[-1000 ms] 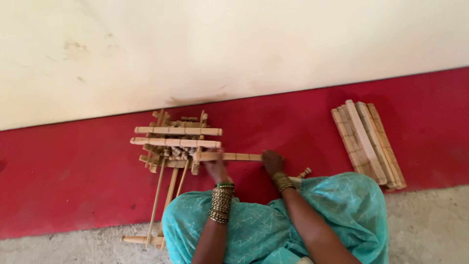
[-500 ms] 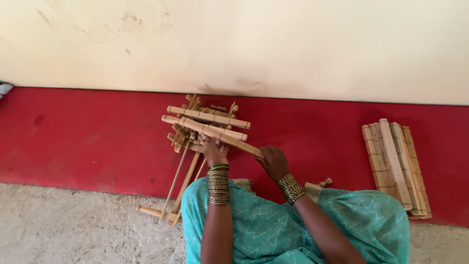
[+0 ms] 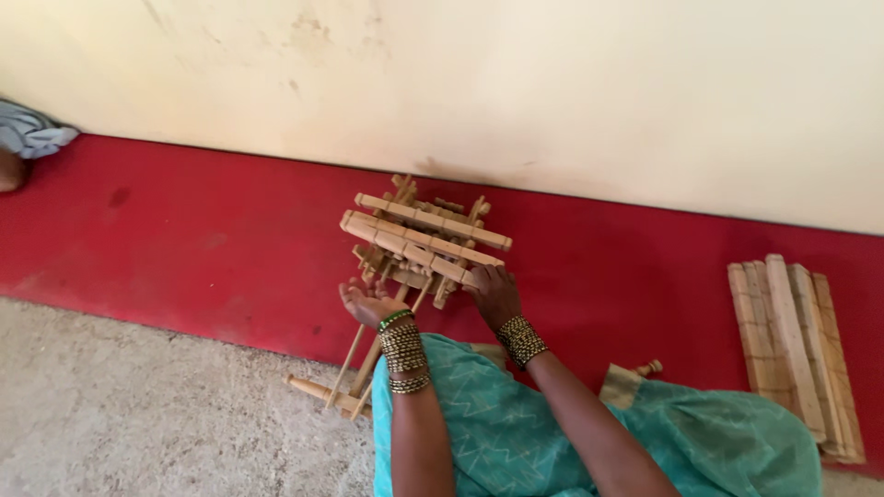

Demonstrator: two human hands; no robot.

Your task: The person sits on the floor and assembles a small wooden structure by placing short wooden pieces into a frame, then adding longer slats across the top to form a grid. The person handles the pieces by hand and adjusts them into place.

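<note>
I was mid-assembly: my right hand [image 3: 493,293] gripped a slat of the wooden frame [image 3: 419,241], left hand [image 3: 368,302] open, palm up beneath. Steadying the frame seemed needed next.

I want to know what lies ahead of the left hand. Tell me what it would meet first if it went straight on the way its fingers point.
The left hand, palm up, points up and away toward the wooden slat frame. It would probably meet the frame's lower slats first, though depth is unclear from this view.
</note>
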